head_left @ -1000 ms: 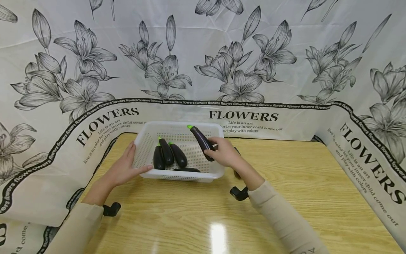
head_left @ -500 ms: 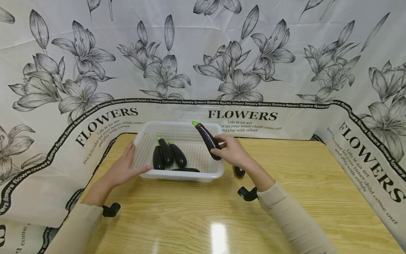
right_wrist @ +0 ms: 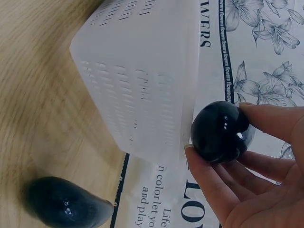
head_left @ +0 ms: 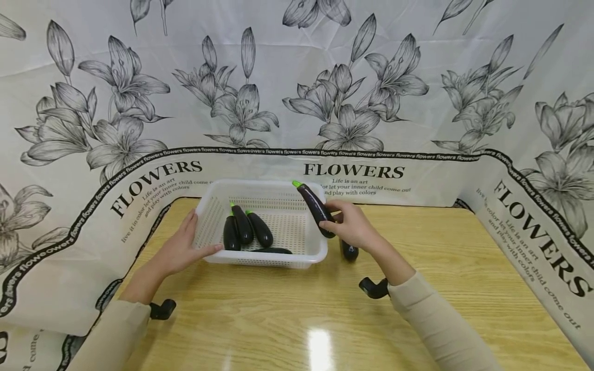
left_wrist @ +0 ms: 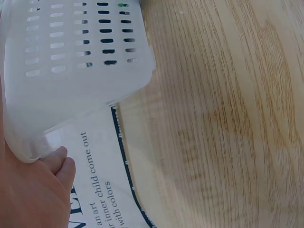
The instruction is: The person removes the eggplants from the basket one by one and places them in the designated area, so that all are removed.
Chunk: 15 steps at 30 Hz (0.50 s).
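right hand (head_left: 353,226) pinches the eggplant (head_left: 316,208) in its fingers, tilted over the basket (head_left: 320,253) rim, stem up | left hand (head_left: 178,247) with relaxed fingers braces the basket's left wall, which we judge steadies it | our right wrist view shows the eggplant's blunt end (right_wrist: 220,131) and a loose eggplant (right_wrist: 64,206) on the tabletop (head_left: 287,319); head view shows four more inside

I see the basket (head_left: 260,257) on the table (head_left: 297,319), toward its far edge, with the printed cloth (head_left: 352,175) behind it. Three eggplants (head_left: 245,230) lie in the basket's left half, a fourth (head_left: 273,250) along its near wall. Another eggplant (head_left: 349,251) lies on the table just right of the basket. My left hand (head_left: 178,250) is at the basket's left wall; my right hand (head_left: 353,228) holds an eggplant (head_left: 315,207) over its right rim.
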### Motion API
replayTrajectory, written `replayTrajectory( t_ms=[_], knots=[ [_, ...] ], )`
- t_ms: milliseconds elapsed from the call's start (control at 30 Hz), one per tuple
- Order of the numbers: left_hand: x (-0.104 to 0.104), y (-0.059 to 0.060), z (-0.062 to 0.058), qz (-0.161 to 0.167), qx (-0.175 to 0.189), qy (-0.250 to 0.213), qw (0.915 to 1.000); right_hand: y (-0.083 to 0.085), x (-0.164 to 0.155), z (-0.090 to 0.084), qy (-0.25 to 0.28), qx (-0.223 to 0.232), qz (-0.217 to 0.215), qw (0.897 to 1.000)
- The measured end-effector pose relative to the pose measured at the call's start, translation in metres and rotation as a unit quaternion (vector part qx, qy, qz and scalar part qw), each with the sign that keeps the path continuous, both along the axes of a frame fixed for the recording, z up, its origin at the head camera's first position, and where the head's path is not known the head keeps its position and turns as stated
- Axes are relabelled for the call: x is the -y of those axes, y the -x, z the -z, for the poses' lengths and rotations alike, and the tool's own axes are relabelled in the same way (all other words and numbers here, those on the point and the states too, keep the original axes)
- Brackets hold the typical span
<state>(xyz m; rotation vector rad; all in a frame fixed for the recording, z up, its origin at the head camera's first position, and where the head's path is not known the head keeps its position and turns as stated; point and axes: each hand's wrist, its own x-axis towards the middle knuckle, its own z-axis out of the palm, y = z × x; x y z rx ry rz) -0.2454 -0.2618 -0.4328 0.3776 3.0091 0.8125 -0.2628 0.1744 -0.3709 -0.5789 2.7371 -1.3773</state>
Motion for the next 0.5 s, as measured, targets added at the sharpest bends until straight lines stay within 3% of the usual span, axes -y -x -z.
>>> replayTrajectory(
  t_ms=[500],
  knots=[
    [0.0,-0.001,0.0,0.004,0.004,-0.001,1.0,0.0,-0.031,0.011,-0.046,-0.008,0.032,0.998]
  ],
)
